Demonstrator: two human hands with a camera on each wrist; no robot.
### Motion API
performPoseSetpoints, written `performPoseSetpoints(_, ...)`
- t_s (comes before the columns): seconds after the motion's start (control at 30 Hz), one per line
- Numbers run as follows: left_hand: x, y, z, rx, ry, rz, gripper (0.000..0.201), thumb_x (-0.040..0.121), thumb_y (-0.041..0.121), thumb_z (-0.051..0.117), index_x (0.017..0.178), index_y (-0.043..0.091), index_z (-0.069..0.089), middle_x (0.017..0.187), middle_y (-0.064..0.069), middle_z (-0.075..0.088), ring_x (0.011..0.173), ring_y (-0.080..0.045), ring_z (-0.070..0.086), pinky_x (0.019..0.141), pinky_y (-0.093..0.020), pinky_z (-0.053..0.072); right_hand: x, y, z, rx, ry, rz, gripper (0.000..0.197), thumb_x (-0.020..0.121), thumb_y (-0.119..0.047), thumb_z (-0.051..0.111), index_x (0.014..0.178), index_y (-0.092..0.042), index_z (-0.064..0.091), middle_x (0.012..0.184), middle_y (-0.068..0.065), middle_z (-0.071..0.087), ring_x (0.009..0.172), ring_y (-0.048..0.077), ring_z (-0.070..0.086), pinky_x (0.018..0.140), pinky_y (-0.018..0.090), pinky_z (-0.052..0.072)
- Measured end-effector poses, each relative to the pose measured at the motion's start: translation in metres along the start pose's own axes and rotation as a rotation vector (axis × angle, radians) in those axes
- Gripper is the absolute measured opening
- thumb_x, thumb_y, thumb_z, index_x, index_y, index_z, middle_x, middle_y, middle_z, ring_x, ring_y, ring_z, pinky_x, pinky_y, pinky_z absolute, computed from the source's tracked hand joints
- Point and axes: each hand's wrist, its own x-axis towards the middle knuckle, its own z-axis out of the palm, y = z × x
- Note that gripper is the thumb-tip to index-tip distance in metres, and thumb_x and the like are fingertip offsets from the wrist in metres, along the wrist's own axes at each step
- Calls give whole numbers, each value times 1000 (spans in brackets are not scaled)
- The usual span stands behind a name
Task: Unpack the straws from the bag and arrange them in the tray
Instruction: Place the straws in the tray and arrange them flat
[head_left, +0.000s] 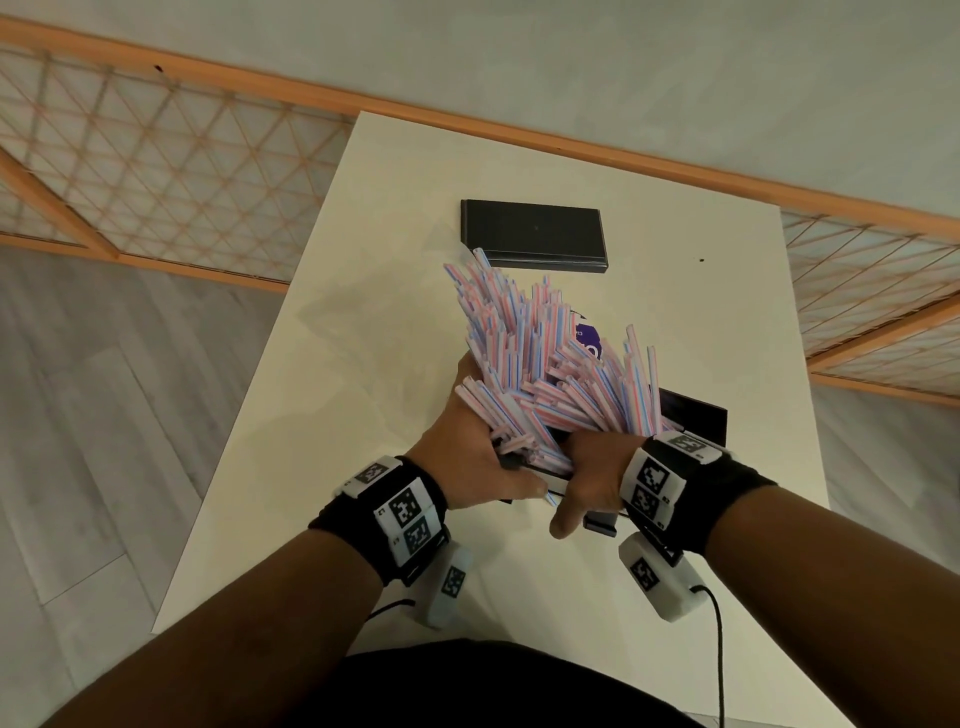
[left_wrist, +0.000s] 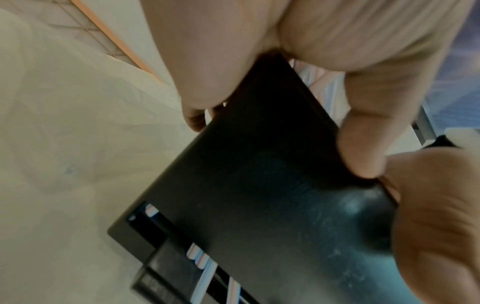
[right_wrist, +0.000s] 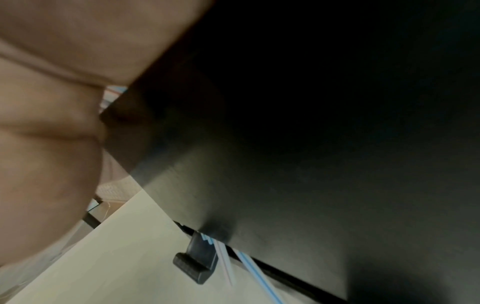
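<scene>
Presently catalogued — items as seen on the white table (head_left: 363, 322):

Straws: a large loose bundle of straws (head_left: 545, 374), white with thin pink and blue stripes, fanned out and pointing away from the person; their near ends sit in the tray, the far ends splay in all directions. A few straw ends poke out under the tray's lower edge in both wrist views.

Tray: black tray (left_wrist: 272, 185), flat-bottomed, matte, with faint scuffs on its underside; tilted, near end raised off the table near its near edge, mostly hidden beneath the straws in the head view.

Left hand: left hand (head_left: 467, 457) grips the tray's near-left corner, thumb curled over the straw ends, fingers (left_wrist: 363, 144) wrapped under the tray.

Right hand: right hand (head_left: 587, 478) grips the tray's near-right part, thumb pointing down toward the person; palm pressed against the dark underside in the right wrist view.

Bag: a scrap of purple packaging (head_left: 589, 338) shows behind the straws — white lettering on it, too little visible to read.

Second black tray: black tray or lid (head_left: 532, 234), rectangular, lying flat toward the far edge of the table, well apart from the straws.

Wristbands: black bands with square black-and-white coded markers (head_left: 405, 509) on both wrists.
</scene>
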Motion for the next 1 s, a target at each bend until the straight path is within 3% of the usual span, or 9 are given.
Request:
performPoseSetpoints(0.07, -2, 4, -1, -127, 20, 23, 116, 55, -4, 97, 147, 8, 26, 134, -9, 61, 116, -22, 69, 83, -23, 60, 1, 1, -2, 3, -21, -14, 51, 56, -47, 88, 99, -30, 66, 96, -8, 66, 97, 21, 61, 92, 34, 49)
performPoseSetpoints(0.17, 1, 3, 2, -164, 66, 38, 119, 58, -9, 95, 150, 10, 22, 138, -7, 60, 123, -8, 65, 94, -21, 55, 2, 0, -6, 12, -42, -30, 76, 55, -48, 89, 124, -32, 61, 107, -11, 61, 108, 21, 56, 101, 37, 45)
performPoseSetpoints(0.3, 4, 0, 3, -122, 55, 31, 120, 56, -1, 99, 148, 20, 24, 139, -4, 62, 126, -12, 64, 100, -30, 56, 0, 1, -9, 41, -89, -69, 89, 64, -35, 89, 142, -27, 47, 138, -4, 53, 131, 22, 44, 113, 37, 32)
performPoseSetpoints(0.47, 7, -2, 1, -78, 64, 59, 115, 58, 9, 100, 146, 23, 28, 141, 1, 59, 131, -6, 58, 105, -19, 49, 2, 5, -9, 78, -125, -76, 88, 64, -30, 90, 141, -27, 49, 138, -6, 54, 132, 20, 44, 114, 37, 31)
performPoseSetpoints(0.53, 8, -2, 0, -95, 52, 60, 113, 58, 9, 100, 144, 28, 28, 142, -1, 59, 132, -7, 57, 108, -22, 49, 2, 5, -9, 103, -141, -76, 86, 64, -29, 90, 140, -27, 51, 130, -11, 55, 127, 16, 46, 113, 34, 32)
performPoseSetpoints(0.7, 11, -7, 0, -174, 28, 59, 112, 60, -2, 96, 149, 7, 28, 143, -8, 58, 132, -10, 58, 105, -24, 52, 4, 6, -11, 50, -120, -75, 99, 51, -49, 90, 140, -35, 49, 141, -11, 51, 134, 19, 42, 115, 41, 30)
performPoseSetpoints(0.83, 12, -4, -1, -151, 10, 45, 116, 56, 27, 99, 148, 0, 34, 144, -8, 56, 135, -16, 56, 109, -34, 51, 2, 4, -15, 29, -111, -132, 106, 48, -54, 89, 142, -36, 45, 142, -11, 51, 135, 19, 41, 116, 42, 30)
performPoseSetpoints(0.93, 12, -4, -1, -186, 31, 36, 117, 57, 25, 100, 149, 2, 32, 145, -9, 55, 136, -19, 56, 111, -36, 50, -1, 3, -18, -18, -79, -162, 113, 40, -66, 84, 143, -39, 43, 141, -13, 51, 135, 18, 42, 115, 43, 31)
performPoseSetpoints(1.0, 13, -5, -1, -203, 23, 41, 117, 59, 21, 101, 151, 1, 30, 146, -12, 55, 137, -23, 55, 112, -40, 49, -2, 4, -19, 12, -68, -184, 108, 45, -65, 84, 142, -40, 43, 139, -15, 52, 133, 17, 43, 116, 42, 31)
